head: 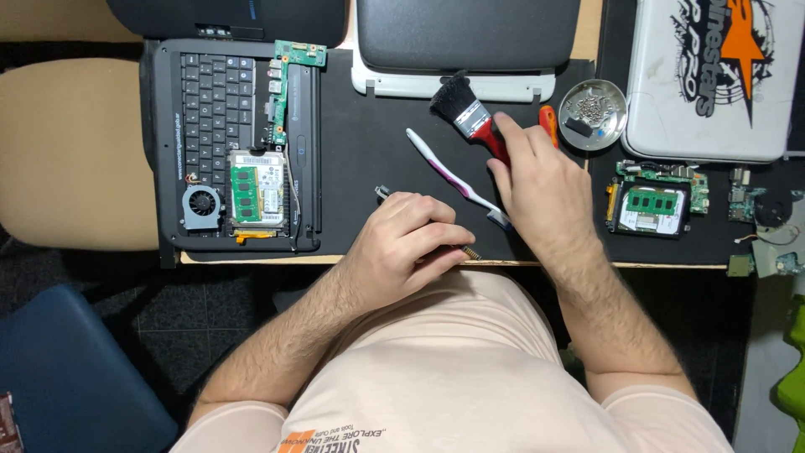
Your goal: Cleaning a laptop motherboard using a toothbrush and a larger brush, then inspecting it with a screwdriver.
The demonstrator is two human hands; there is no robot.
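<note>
right hand (537,180) reaches forward, fingers closing round the red handle of the paint brush (470,113); grip looks partial, forefinger along the handle, black bristles pointing away from the person. orange-handled tool (548,124) lies just right of those fingers, touching or nearly so. white and purple toothbrush (453,178) runs diagonally just left of the hand, its near end passing under the palm.

left hand (411,243) rests curled at the near edge of the black mat (360,143), closed on a small part: a metal tip (382,193) shows at the far side of the knuckles and a short ribbed gold end (471,252) at the thumb side. cannot tell what the part is, or whether the two ends belong to one piece.

risks, as judged:
- lifting the brush with a half grip could drag the orange tool or flick the toothbrush.
- metal dish of screws (594,113) sits right of the right hand, near; a sweep of the wrist could tip it and scatter screws.
- small circuit board (656,200) lies bare beside the right forearm; a sleeve-less arm brushing it could shift it.
- the left hand sits at the table edge, so a dropped part would land in the lap or on the floor.

hard to make out: dish contents beyond small screws and one dark block; parts at the far right are cut off. opened laptop (235,143) with fan and green memory stands well left of the left hand.
</note>
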